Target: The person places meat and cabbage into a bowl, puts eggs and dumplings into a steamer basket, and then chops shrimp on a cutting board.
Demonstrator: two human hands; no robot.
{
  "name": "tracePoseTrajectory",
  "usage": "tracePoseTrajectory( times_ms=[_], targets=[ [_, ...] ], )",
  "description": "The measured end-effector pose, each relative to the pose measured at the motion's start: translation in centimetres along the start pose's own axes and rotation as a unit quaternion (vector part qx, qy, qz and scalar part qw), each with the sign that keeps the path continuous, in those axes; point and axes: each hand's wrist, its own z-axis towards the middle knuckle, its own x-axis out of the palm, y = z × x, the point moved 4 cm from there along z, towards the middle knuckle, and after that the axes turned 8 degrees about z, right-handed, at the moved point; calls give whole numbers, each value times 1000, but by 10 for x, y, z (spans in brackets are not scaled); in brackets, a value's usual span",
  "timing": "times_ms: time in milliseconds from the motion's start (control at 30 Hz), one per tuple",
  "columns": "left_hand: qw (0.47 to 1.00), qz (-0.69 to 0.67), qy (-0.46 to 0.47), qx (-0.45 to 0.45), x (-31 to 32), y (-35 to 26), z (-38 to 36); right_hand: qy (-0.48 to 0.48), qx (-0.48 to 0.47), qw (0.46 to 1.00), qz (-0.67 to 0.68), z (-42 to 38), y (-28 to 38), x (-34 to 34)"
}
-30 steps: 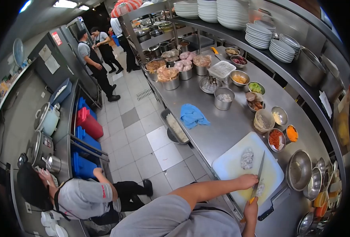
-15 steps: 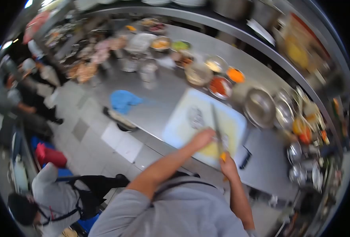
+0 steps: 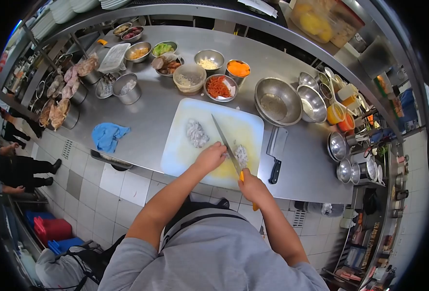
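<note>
My right hand (image 3: 254, 187) is wrapped round the yellow handle of a long kitchen knife (image 3: 225, 137), whose blade points away across a white cutting board (image 3: 180, 160). My left hand (image 3: 212, 157) is closed, fingers drawn together against the blade's left side; what they hold, if anything, is hidden. Beyond the left hand lies a pile of pale, purplish-grey pieces of food (image 3: 196, 133), perhaps seafood. A smaller heap of similar chopped pieces (image 3: 240, 155) sits right of the blade. A cleaver (image 3: 276, 153) with a black handle rests on the steel counter beside the board.
Bowls of shredded carrot (image 3: 218, 87), orange pieces (image 3: 238, 69) and other foods stand behind the board. Large steel bowls (image 3: 278, 102) are at the right. A blue cloth (image 3: 109, 136) lies left, near the counter edge. Co-workers (image 3: 18, 169) stand at the far left, and another person (image 3: 69, 266) is lower left.
My view has turned, and the board appears further left and higher. The knife stays in my right hand, with my left hand still beside the blade. The lower-left co-worker is now mostly out of view.
</note>
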Motion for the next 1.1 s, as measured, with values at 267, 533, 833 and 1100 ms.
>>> tracePoseTrajectory(
  times_ms=[267,533,833,1100],
  targets=[
    [999,-7,-7,37,-1,4,0,-76,-47,995,45,64,-5,45],
    [995,-98,-16,5,-15,6,-9,-27,-47,998,13,31,5,9],
    [999,-26,-15,22,-7,2,-5,-34,12,999,35,34,2,47],
    [997,-53,-46,16,-10,7,-8,-12,-26,999,23,45,17,14]
  ],
)
